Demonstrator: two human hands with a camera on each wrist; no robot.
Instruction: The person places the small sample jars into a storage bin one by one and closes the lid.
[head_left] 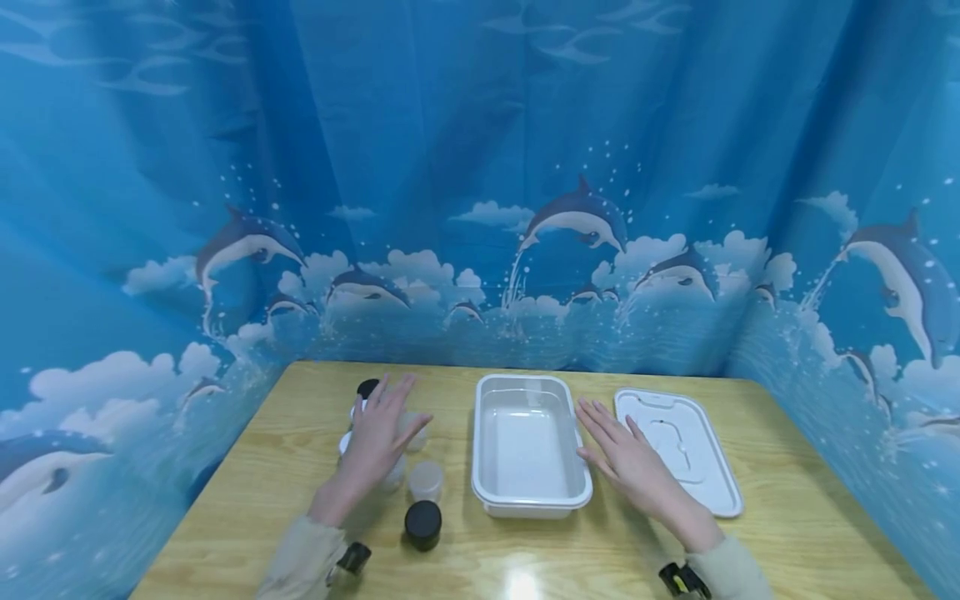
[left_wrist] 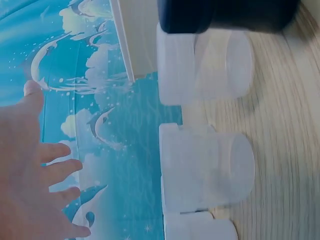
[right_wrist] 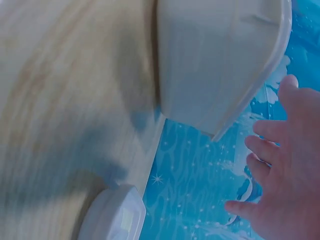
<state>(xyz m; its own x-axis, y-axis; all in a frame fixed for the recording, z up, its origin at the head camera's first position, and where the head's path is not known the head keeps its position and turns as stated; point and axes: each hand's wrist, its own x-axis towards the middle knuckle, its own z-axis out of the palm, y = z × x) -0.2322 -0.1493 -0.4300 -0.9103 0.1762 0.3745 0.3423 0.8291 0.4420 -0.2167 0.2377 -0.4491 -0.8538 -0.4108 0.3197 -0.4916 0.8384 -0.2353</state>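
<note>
my left hand (head_left: pixel 378 433): fingers spread, above the small jars (head_left: pixel 426 482) | my right hand (head_left: pixel 628 458): fingers extended, near the right rim of the white tub (head_left: pixel 488 446) | tub: between my hands | white lid (head_left: pixel 705 458): right of the tub, on the wooden table (head_left: pixel 795 500)

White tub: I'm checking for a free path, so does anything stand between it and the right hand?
Nothing visible does. The right hand is just right of the tub, and the head and right wrist views show no object between them. The lid lies further right, out of that path.
</note>
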